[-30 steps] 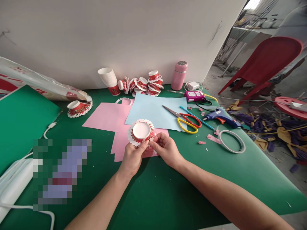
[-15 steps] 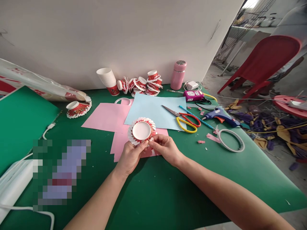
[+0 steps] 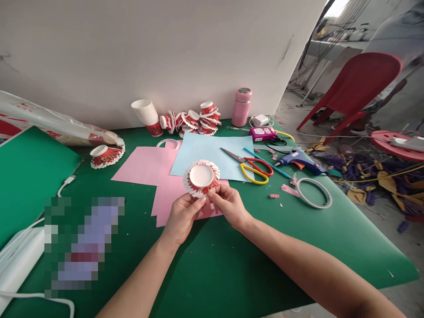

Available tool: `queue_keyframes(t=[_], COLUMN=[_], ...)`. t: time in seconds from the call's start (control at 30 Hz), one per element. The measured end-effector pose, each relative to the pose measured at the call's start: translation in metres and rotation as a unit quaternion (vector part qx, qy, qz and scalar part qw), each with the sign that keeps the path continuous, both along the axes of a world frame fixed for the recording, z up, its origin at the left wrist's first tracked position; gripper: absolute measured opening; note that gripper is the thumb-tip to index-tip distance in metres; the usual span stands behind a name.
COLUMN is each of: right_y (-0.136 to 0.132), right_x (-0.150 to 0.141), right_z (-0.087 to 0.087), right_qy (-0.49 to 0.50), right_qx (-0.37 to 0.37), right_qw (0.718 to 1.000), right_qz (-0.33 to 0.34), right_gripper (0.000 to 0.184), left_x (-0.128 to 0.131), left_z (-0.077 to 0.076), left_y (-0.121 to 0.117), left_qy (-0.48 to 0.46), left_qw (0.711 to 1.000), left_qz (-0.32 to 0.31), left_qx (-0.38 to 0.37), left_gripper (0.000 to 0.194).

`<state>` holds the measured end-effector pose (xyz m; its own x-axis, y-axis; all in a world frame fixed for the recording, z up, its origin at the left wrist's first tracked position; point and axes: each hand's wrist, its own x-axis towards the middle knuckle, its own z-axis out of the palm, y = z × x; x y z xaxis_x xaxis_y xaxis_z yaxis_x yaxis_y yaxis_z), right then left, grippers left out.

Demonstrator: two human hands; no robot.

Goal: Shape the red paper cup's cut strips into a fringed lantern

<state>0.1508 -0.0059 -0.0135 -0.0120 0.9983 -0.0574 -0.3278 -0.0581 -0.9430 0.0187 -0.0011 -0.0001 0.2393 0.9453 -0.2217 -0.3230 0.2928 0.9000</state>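
Observation:
A red and white paper cup (image 3: 202,176), its side cut into strips folded outward as a frilled ring, is held base up above the papers. My left hand (image 3: 183,214) pinches its near left edge between thumb and fingers. On the near right edge, the thumb and forefinger of my right hand (image 3: 230,205) are closed on one of the folded strips. Beneath lie sheets of pink paper (image 3: 142,165) and a light blue sheet (image 3: 195,148). Scissors (image 3: 253,170) with red and yellow handles rest across the blue sheet's right edge.
Along the wall stand stacked paper cups (image 3: 145,115), several frilled cups (image 3: 202,119) and a pink bottle (image 3: 242,107). Another frilled cup (image 3: 107,155) sits left. To the right are a blue pencil (image 3: 268,163), glue gun (image 3: 300,161), tape roll (image 3: 313,193) and purple power socket (image 3: 263,134).
The cup has turned and tilted slightly between my hands, and its base now sits a little further right. My view has shifted slightly. Both hands keep their pinch on the edge.

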Motion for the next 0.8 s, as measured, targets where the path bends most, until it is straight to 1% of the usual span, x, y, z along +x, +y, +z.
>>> queue_keyframes(t=[0.1,0.27,0.6,0.7,0.8], right_y=[-0.0002,-0.0008,-0.0015,-0.0013,-0.0011], right_x=[-0.0009,-0.0019,-0.0030,-0.0034,-0.0029], right_z=[0.0000,-0.0010,0.0018,0.0019,0.0014], right_qy=[0.012,0.043,0.091,0.100,0.101], right_qx=[-0.008,-0.016,-0.042,-0.054,-0.059], right_qw=[1.000,0.999,0.995,0.993,0.993], right_qz=[0.012,0.021,0.023,0.022,0.015], right_gripper=[0.037,0.036,0.031,0.031,0.030], left_x=[0.0011,0.0008,0.0009,0.0017,0.0027], left_z=[-0.0032,-0.0089,-0.0088,-0.0089,-0.0087], left_y=[-0.0015,-0.0016,-0.0021,-0.0025,-0.0029], left_qy=[0.012,0.023,0.011,0.011,0.005], left_qw=[1.000,0.999,0.998,0.998,0.999], left_qz=[0.003,0.014,-0.001,0.011,0.032], left_qx=[0.018,0.042,0.056,0.053,0.033], left_gripper=[0.024,0.020,0.022,0.022,0.020])
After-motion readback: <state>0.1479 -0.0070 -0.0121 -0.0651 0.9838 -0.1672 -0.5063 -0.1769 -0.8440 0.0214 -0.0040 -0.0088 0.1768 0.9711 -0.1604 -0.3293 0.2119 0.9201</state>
